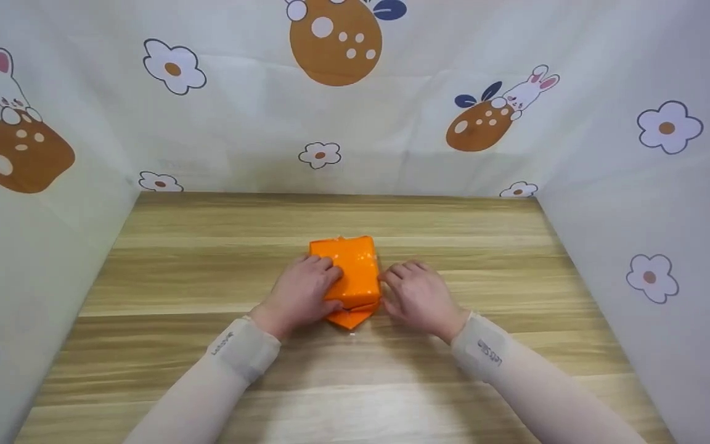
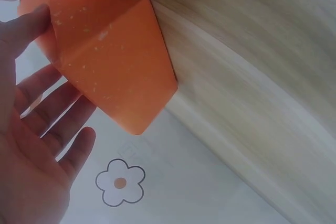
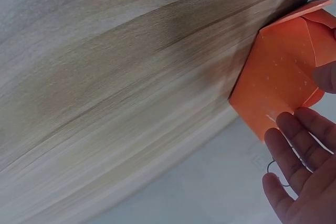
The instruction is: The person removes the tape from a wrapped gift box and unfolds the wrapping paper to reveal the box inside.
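Note:
A box wrapped in shiny orange paper (image 1: 355,268) sits on the wooden table, with a pointed paper flap (image 1: 350,319) sticking out from its near end. My left hand (image 1: 302,290) holds its left side, one finger lying over the top and the thumb at the near end by the flap. In the left wrist view, the other fingers of that hand rest along the side of the orange paper (image 2: 105,61). Against the right side is my right hand (image 1: 420,296), its fingers loosely bent in the head view. The right wrist view has its thumb and fingertips touching the orange paper (image 3: 278,72).
The wood-grain table (image 1: 207,259) runs back to a pale cloth (image 1: 238,123) printed with flowers, rabbits and brown fruit. More of this cloth hangs along the left and right sides. A tiny clear bit (image 1: 352,334) lies just before the flap's tip.

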A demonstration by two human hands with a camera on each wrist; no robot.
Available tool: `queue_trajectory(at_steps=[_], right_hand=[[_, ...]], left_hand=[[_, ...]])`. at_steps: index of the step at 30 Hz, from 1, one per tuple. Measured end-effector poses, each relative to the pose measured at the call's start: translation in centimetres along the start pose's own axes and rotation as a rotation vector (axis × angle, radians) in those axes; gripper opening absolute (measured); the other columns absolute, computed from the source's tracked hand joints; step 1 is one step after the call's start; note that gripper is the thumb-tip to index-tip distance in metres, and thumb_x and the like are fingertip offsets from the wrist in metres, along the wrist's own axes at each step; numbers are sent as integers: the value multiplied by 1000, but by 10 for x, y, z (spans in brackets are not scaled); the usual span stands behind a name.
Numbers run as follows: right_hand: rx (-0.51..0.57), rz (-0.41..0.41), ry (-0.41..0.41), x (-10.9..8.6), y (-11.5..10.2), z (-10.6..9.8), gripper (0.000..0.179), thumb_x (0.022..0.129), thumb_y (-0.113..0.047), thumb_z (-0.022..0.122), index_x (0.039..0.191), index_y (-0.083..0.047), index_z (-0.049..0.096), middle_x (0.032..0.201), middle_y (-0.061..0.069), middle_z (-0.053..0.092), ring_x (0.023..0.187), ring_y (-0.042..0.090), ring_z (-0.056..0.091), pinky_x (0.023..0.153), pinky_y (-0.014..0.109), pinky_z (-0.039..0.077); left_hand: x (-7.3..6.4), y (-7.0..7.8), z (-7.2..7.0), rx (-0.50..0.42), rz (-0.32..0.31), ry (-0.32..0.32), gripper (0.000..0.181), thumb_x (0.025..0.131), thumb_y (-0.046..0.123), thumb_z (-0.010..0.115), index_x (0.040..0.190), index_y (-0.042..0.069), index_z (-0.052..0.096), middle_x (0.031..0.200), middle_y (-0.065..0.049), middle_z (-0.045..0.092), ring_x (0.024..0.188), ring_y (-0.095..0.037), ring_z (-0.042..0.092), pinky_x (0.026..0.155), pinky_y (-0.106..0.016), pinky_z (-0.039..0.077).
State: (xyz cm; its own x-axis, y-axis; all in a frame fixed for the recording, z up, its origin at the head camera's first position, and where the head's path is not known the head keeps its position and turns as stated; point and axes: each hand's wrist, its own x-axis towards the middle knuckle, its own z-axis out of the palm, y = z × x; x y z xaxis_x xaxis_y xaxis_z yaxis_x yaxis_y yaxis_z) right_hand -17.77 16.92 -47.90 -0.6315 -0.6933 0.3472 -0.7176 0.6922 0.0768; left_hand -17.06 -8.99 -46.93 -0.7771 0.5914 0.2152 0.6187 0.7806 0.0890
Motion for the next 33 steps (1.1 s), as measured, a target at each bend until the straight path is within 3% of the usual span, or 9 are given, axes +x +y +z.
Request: queue_trajectory(at_steps=[13, 16, 21, 27, 33], right_hand=[[17, 19, -12, 3, -2, -1, 30, 85, -28, 69, 110, -11, 70, 108, 4, 68, 97, 26, 64, 91, 46, 49], [20, 18, -11, 4, -1, -1, 30, 85, -28, 70, 109, -11, 70, 109, 4, 67, 98, 26, 63, 95, 46, 47], [20, 7, -13, 5, 0, -2, 34, 84, -27, 69, 114, -11, 70, 112, 5, 67, 102, 28, 62, 102, 48, 42], [37, -53, 10, 6, 0, 1, 33, 87, -20, 66, 118, -10, 71, 119, 8, 67, 102, 28, 62, 98, 46, 46], [37, -93, 2, 8, 1, 1, 30, 88, -19, 66, 115, -8, 73, 121, 6, 68, 108, 26, 63, 100, 46, 45]], left_hand=[[-6, -5, -2, -2, 0, 20, 45, 86, 46, 74, 114, 11, 66, 99, -3, 62, 96, -25, 56, 95, -47, 44], [-8, -5, -2, -5, 0, 19, 47, 88, 46, 73, 118, 11, 65, 101, -3, 62, 97, -26, 57, 97, -47, 42], [-11, -7, -2, -11, -4, 18, 51, 90, 45, 71, 128, 11, 62, 108, -5, 64, 100, -26, 58, 101, -47, 41], [-14, -9, -3, -18, -14, 19, 58, 92, 45, 68, 139, 13, 56, 120, -6, 63, 107, -27, 58, 104, -48, 40], [-16, -9, -4, -29, -2, 67, 66, 91, 37, 70, 149, 16, 46, 137, -7, 55, 118, -27, 55, 105, -49, 40]])
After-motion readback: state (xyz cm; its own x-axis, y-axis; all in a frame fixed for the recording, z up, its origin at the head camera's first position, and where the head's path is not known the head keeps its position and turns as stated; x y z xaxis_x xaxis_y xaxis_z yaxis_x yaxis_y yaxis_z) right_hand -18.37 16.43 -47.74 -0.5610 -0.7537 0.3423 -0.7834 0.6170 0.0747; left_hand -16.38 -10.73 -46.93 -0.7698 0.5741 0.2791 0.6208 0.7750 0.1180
